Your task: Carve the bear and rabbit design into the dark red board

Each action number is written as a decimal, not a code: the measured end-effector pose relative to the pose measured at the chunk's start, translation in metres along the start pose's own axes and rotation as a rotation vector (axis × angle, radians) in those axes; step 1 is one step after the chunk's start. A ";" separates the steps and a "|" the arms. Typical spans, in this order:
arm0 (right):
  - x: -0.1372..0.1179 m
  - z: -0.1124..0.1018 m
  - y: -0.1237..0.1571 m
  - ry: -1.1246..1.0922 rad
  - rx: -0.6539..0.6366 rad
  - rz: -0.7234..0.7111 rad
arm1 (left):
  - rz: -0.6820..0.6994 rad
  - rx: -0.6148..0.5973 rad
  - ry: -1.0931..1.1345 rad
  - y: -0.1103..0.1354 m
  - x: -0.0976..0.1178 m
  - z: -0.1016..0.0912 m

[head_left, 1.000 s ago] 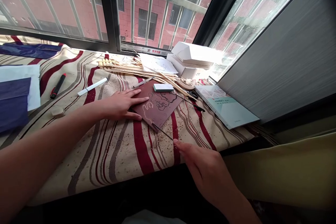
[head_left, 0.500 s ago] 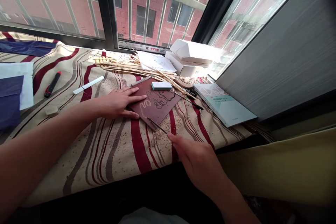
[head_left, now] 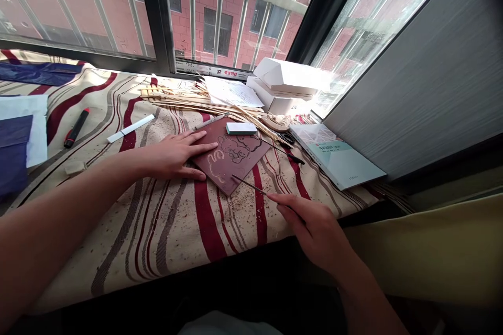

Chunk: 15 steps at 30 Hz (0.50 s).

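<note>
A reddish-brown carving board (head_left: 245, 159) with pale and dark carved lines lies tilted on the striped cloth. My left hand (head_left: 176, 156) rests flat on its left side, fingers stretched. My right hand (head_left: 314, 222) is closed around a thin, dark carving tool (head_left: 253, 187); its tip is over the board's lower part, and I cannot tell whether it touches. Most of the handle is hidden by the palm. A white and green block (head_left: 241, 129) sits on the board's far part. Another slim dark tool (head_left: 281, 151) lies at the board's right edge.
Thin wooden strips (head_left: 176, 98), a printed sheet (head_left: 231, 92) and a white box (head_left: 288, 81) are by the window. A book (head_left: 334, 157) lies right, near scissors (head_left: 286, 138). A black-red marker (head_left: 76, 128) and white stick (head_left: 131, 129) lie left. Crumbs dot the striped cloth (head_left: 118, 243).
My right hand has moved right and slightly up with the carving tool, whose tip has shifted right across the board. My left hand stays on the board, nearly unmoved.
</note>
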State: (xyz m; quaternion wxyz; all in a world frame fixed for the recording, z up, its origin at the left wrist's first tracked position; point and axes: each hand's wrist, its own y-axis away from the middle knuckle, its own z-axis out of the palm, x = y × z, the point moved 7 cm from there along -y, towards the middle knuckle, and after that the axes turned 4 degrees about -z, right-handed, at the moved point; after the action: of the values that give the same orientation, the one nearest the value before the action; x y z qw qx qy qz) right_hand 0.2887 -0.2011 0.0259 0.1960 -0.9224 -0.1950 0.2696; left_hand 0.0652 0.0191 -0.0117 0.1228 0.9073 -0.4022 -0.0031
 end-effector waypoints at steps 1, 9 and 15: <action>0.001 0.002 0.000 -0.022 0.013 0.002 | -0.004 -0.002 -0.001 0.000 0.000 0.000; 0.033 0.000 -0.009 -0.055 0.196 0.162 | 0.029 0.010 0.011 0.000 -0.005 0.003; 0.049 -0.008 -0.021 0.041 0.187 0.105 | 0.013 0.008 0.027 0.004 -0.006 0.006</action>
State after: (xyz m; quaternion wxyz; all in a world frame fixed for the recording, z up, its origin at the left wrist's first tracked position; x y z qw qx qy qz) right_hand 0.3260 -0.1620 0.0212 0.2710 -0.9143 -0.1165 0.2777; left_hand 0.0579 0.0197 -0.0172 0.1248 0.9052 -0.4062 0.0114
